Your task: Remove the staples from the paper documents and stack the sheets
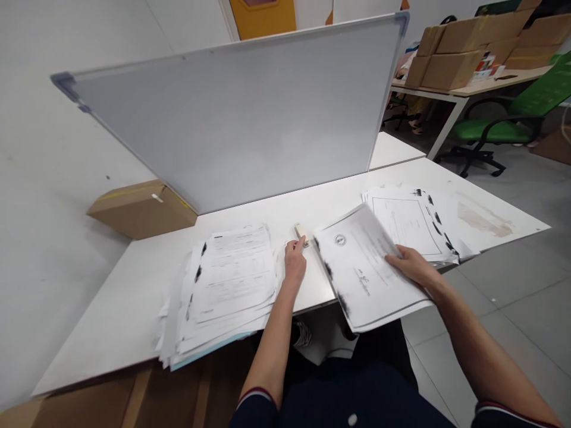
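My right hand (413,266) grips a stapled sheaf of printed pages (363,267), held tilted above the front edge of the white table (134,297). My left hand (294,261) reaches forward with fingers curled, its fingertips touching a small beige stapler (301,233) lying on the table. A thick, untidy pile of papers (223,288) lies left of that hand, overhanging the table's front edge. A second spread of papers (423,223) lies to the right, behind the held sheaf.
A large whiteboard (241,113) stands leaning at the back of the table. A cardboard box (140,208) sits at the back left. Further right stand a desk with cardboard boxes (468,53) and a green office chair (513,119).
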`<state>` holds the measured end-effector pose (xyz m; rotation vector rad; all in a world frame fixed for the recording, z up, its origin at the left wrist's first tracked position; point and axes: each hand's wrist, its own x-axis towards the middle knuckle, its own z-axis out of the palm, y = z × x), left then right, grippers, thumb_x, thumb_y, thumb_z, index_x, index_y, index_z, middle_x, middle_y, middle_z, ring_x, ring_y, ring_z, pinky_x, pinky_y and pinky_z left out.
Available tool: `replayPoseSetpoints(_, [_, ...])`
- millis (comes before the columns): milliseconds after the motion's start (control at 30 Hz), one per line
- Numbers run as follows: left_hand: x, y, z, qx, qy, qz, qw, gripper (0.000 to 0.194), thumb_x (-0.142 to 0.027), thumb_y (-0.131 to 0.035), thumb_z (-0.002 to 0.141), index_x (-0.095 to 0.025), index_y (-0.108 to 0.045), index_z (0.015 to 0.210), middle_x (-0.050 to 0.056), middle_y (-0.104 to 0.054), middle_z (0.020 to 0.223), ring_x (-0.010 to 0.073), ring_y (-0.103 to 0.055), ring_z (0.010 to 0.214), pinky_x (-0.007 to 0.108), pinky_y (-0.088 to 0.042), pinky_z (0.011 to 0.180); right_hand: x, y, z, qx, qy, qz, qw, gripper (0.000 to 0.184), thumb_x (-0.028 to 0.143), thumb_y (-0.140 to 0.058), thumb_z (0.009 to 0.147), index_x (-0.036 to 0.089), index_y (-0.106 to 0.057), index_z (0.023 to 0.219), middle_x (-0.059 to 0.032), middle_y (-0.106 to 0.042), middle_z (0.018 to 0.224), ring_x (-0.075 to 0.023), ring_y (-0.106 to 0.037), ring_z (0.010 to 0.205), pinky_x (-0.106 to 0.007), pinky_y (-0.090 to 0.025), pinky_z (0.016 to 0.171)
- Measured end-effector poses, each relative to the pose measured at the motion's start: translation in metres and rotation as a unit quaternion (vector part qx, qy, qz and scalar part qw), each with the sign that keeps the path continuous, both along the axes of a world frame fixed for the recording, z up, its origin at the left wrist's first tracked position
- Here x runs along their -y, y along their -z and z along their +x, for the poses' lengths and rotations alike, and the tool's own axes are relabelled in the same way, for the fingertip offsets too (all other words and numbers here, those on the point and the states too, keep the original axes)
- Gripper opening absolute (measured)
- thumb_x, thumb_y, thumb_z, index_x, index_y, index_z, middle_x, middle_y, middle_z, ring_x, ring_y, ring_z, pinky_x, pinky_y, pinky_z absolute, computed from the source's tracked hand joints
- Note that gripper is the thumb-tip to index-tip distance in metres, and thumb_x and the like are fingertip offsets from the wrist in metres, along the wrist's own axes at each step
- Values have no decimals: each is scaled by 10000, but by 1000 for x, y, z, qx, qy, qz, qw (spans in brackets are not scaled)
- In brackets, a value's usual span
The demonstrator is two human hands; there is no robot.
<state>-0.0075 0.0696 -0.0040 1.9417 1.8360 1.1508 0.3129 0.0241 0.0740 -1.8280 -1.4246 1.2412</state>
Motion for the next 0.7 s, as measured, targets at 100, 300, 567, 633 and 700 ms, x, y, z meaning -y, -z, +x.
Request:
replayPoseSetpoints(100, [11, -8, 10, -14, 5, 8, 1000, 579, 17, -311, 770, -196, -482, 1281, 111, -506, 1074, 204, -485, 1037, 357, -403, 936, -10, -18, 27, 69, 90, 38, 993, 372, 380, -606, 705, 143, -612, 992, -98, -691, 891, -207, -632, 703, -273, -472, 604])
replayPoseSetpoints(300, [73, -48, 17, -52, 79, 101, 990, 371, -135, -399, 870, -197, -535, 1210, 91, -601, 1039, 192, -516, 1009, 343, -427, 904, -51, -27, 69, 197, 165, 80, 963, 407, 385, -541, 769, 81, -576, 1038, -183, -630, 972, -210, -577, 801, -320, -417, 685])
replayPoseSetpoints(567, [146, -61, -85, -130, -97, 51, 985, 295, -308, -598, 790, -201, -606, 1064, 88, -606, 1028, 232, -522, 1000, 393, -416, 887, -58, 5, 71, 370, 216, 139, 893, 575, 254, -604, 743, -5, -463, 1236, -348, -457, 1189, -395, -419, 1095, -491, -329, 806])
replayPoseSetpoints(633, [150, -56, -97, -165, -85, -1, 983, 317, -343, -605, 780, -207, -606, 1067, 90, -588, 1051, 244, -512, 1012, 400, -404, 894, -45, 8, 61, 373, 221, 180, 883, 610, 287, -567, 777, 7, -415, 1298, -338, -421, 1241, -380, -397, 1129, -489, -323, 838])
replayPoseSetpoints(700, [151, -53, -100, -178, -85, -20, 980, 310, -353, -595, 785, -212, -608, 1060, 85, -588, 1043, 243, -510, 1006, 391, -401, 892, -31, 11, 46, 364, 201, 211, 885, 578, 318, -540, 803, 40, -437, 1298, -284, -486, 1198, -323, -475, 1057, -447, -355, 850])
